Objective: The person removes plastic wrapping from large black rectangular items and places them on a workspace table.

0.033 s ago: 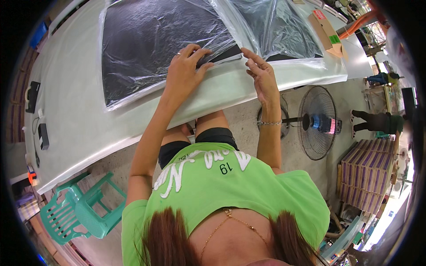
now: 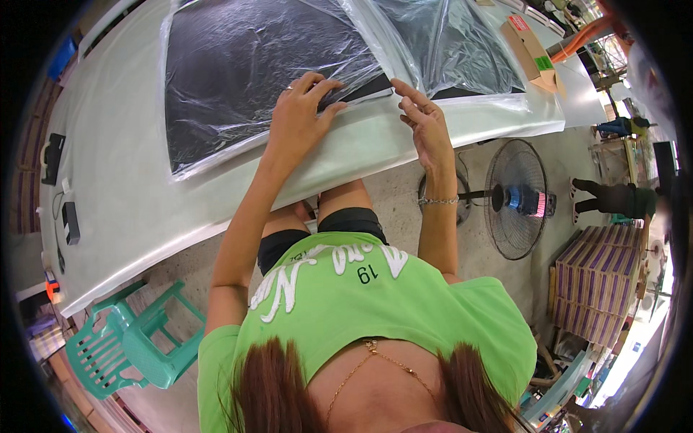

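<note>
A large flat dark panel (image 2: 216, 79) under wrinkled clear plastic film (image 2: 274, 43) lies on the white-covered table (image 2: 115, 144). My left hand (image 2: 307, 108) rests on its near edge, fingers bent and apart, thumb separate from the index finger. Beside it, my right hand (image 2: 426, 126) stretches its index finger to the film's edge near the panel's right corner, with thumb a little below. No firm grip shows in either hand. Between the hands, a dark strip of the panel shows more plainly. A second film-covered dark panel (image 2: 469, 50) lies to the right.
A brown cardboard box (image 2: 530, 54) stands at the table's right end. Black devices (image 2: 71, 222) and cables lie at the left edge. Off the table are a standing fan (image 2: 516, 200), a green plastic chair (image 2: 108, 346), a striped covered stack (image 2: 595, 285) and another person (image 2: 613, 198).
</note>
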`<state>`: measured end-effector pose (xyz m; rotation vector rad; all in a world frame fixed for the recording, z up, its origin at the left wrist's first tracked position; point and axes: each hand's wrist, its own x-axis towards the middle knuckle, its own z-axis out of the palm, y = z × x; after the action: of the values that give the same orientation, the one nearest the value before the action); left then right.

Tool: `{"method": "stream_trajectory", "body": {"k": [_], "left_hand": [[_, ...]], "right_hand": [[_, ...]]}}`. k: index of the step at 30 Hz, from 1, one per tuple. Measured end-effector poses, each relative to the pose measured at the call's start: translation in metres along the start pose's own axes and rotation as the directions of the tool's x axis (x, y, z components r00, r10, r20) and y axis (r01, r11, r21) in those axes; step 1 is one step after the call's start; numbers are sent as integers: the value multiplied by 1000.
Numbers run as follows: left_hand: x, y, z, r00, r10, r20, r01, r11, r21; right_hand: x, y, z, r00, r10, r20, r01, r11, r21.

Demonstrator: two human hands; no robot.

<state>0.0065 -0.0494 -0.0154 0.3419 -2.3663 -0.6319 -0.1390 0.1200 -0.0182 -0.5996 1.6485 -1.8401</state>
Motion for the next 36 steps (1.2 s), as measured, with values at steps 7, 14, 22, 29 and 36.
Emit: {"method": "stream_trajectory", "body": {"k": [7, 14, 22, 29, 36], "left_hand": [[-4, -6, 6, 998, 55, -7, -54, 995, 80], [-6, -5, 12, 992, 107, -73, -98, 988, 116], [-5, -3, 13, 985, 135, -111, -112, 975, 191], [-5, -3, 16, 984, 137, -115, -109, 969, 220], [-5, -3, 17, 983, 137, -123, -109, 971, 212]], "right_hand": [[-8, 3, 1, 1000, 26, 9, -27, 998, 59], [-10, 2, 2, 1000, -12, 19, 11, 999, 48], [-14, 2, 2, 999, -49, 23, 50, 998, -27], [-20, -6, 5, 996, -88, 23, 89, 996, -26], [-19, -14, 5, 997, -75, -8, 76, 995, 65]]}}
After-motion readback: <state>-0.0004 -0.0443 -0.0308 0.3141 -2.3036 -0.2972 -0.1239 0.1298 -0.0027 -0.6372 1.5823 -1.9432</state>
